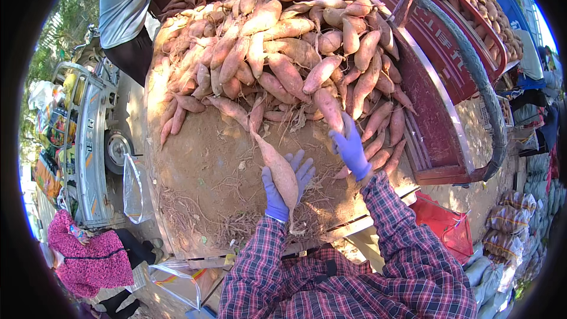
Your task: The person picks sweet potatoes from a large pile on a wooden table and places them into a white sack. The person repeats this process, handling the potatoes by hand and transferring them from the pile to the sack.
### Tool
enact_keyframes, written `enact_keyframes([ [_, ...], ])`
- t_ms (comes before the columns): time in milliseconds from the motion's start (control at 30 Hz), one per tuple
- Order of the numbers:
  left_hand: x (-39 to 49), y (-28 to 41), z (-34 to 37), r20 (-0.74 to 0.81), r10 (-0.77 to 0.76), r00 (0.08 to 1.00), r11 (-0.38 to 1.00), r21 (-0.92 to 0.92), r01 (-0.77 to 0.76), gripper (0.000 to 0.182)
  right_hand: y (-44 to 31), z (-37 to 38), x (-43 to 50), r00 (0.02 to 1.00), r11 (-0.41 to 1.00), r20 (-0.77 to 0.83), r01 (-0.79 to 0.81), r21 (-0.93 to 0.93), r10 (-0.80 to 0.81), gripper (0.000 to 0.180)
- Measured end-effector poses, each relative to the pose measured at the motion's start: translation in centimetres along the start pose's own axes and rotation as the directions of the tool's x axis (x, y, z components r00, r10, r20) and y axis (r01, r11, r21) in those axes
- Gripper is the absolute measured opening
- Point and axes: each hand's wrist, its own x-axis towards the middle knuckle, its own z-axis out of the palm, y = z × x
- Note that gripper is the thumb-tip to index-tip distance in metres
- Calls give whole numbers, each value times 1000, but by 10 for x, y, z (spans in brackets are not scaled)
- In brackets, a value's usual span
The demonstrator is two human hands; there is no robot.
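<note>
A long, tapered sweet potato [280, 170] with stringy root ends lies across the palm of my left hand [274, 198]. The thumb is on one side of it and the spread fingers are on the other. My right hand [350, 147] grips the lower end of another sweet potato [328, 107] at the front of the heap. Both hands wear purple gloves. Beyond them rises a big pile of sweet potatoes [283, 48] on a soil-covered truck bed [199, 159]. Loose root trimmings [248, 226] are scattered along the bed's near edge.
A red metal side panel [425, 97] with a thick bar [476, 66] borders the right. Another person [126, 13] reaches into the pile at upper left. A person in pink [88, 252] is lower left, near a parked vehicle [91, 141]. Filled bags [509, 221] stand at right.
</note>
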Motion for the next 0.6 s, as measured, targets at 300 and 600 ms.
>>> enact_keyframes([
  [300,18,45,-46,-35,185,982,982,-41,-186,79,-63,54,9,913,853,353,342,-393,-204,64],
  [600,-56,120,-63,-10,56,998,996,69,-55,90,53,125,28,849,335,506,527,-782,-153,69],
])
